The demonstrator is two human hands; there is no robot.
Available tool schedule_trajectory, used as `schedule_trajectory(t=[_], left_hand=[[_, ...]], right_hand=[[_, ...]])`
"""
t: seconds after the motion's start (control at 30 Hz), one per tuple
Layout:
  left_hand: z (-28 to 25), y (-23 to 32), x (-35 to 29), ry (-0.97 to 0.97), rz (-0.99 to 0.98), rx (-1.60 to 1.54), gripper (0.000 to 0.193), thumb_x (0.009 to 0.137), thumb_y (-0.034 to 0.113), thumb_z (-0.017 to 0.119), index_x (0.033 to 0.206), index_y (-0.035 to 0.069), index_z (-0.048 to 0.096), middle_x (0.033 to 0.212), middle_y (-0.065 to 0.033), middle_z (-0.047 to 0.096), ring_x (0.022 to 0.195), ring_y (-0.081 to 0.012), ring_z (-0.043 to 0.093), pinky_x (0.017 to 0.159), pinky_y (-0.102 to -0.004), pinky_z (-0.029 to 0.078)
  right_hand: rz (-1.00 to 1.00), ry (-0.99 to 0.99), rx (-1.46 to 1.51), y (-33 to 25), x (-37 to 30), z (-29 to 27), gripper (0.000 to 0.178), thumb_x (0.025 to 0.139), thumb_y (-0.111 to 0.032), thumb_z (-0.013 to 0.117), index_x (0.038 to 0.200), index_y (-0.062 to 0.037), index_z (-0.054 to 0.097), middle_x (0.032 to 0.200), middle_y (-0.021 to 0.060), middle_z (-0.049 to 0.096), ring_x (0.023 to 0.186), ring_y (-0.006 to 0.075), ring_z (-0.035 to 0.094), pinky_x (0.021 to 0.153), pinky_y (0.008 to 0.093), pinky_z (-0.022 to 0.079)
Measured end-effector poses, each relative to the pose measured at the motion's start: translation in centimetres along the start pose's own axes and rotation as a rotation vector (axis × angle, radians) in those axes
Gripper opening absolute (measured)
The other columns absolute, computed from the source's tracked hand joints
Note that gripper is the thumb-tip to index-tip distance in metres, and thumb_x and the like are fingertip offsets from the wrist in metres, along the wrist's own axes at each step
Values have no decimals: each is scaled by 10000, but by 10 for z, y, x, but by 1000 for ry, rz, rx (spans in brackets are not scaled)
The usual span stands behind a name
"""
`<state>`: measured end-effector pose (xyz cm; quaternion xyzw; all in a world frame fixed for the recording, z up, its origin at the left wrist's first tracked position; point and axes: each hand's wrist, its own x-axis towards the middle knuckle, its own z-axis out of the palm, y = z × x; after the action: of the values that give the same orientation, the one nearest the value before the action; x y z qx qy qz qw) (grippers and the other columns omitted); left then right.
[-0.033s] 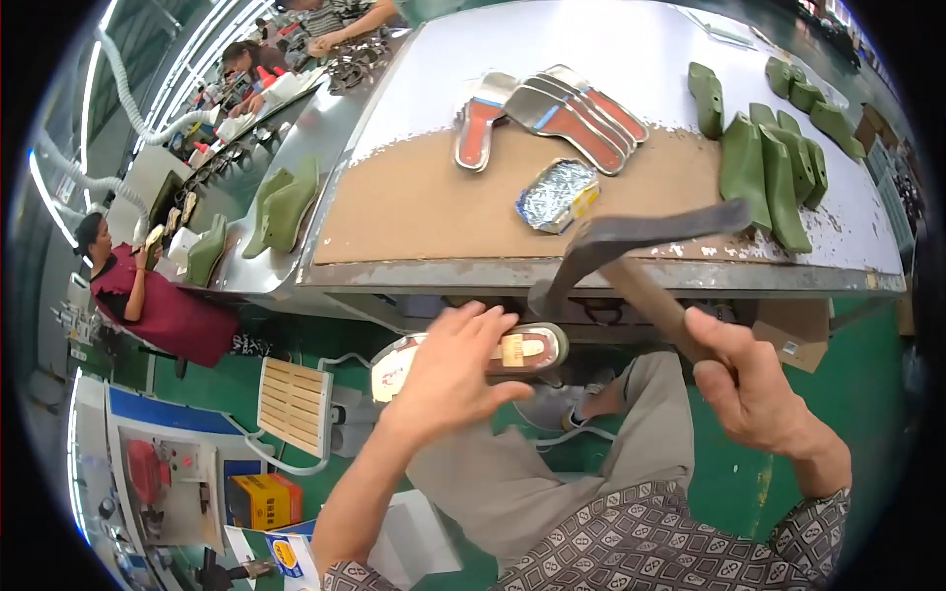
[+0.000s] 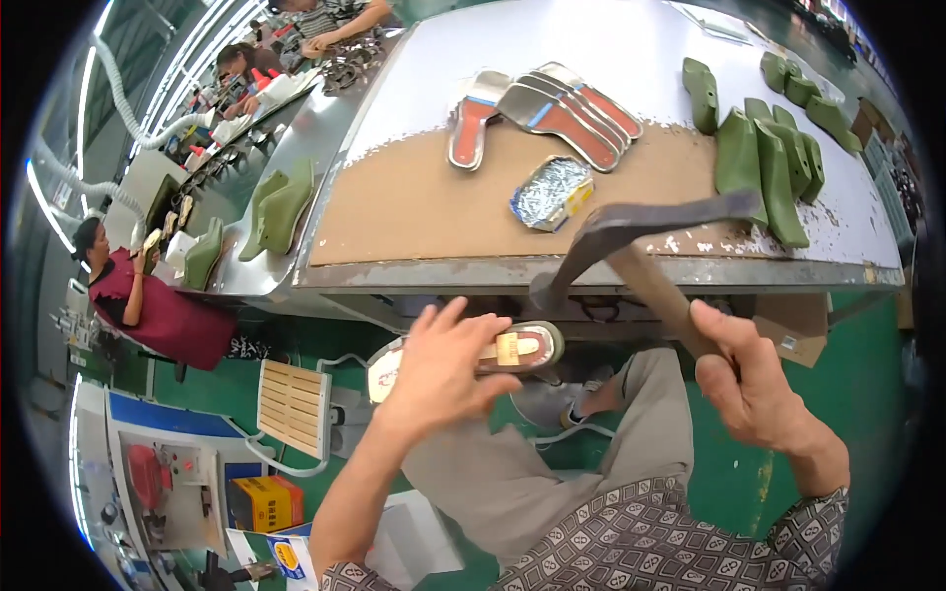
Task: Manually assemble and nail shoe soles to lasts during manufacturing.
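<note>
Raised over my right knee, my right hand point(image 2: 754, 384) grips the wooden handle of a hammer point(image 2: 655, 276) with a long, curved dark metal head. My left hand point(image 2: 440, 366) lies across the middle of an insole point(image 2: 522, 350) on a shoe last, fingers stretched and spread, thumb out to the right. The last lies sideways above my lap, below the table edge. The insole has a reddish-brown middle, pale edges and a small tan patch near its right end. My left palm and fingers cover its middle, so their contact cannot be fully seen.
On the table point(image 2: 379, 222) lie a small box of nails point(image 2: 554, 194), several red-and-grey insoles point(image 2: 572, 116) and several green shoe lasts point(image 2: 767, 177). More lasts point(image 2: 280, 212) stand on the metal bench at left. A slatted stool point(image 2: 293, 409) is left; co-workers sit beyond, one in maroon point(image 2: 158, 305).
The fingers of my left hand have lifted and spread slightly over the insole. The hammer in my right hand stays raised, almost unmoved. The whole view has shifted a little.
</note>
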<state>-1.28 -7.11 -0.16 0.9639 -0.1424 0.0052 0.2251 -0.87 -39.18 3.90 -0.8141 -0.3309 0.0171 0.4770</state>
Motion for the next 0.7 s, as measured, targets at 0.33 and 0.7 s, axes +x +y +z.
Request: schedule_trajectory(t=[0.33,0.7], left_hand=[[2,6,7,-35,-2,101,537,696,405,761,1149,144,636,973,-68,648,920,-270,598,824,-384,420],[3,14,-2,-46,41,233,531,778,396,691,1162,52,563,965,-109,622,900,-287,587,828,-392,405]], right_hand=[[216,-28,67,23,-16,-2,497,929,1,508,1396,-109,381,1032,146,640,693,156,580,666,273,477],[-262,45,-164,-8,14,-13,470,920,15,516,1370,-22,387,1257,188,565,1027,217,628,809,298,523]])
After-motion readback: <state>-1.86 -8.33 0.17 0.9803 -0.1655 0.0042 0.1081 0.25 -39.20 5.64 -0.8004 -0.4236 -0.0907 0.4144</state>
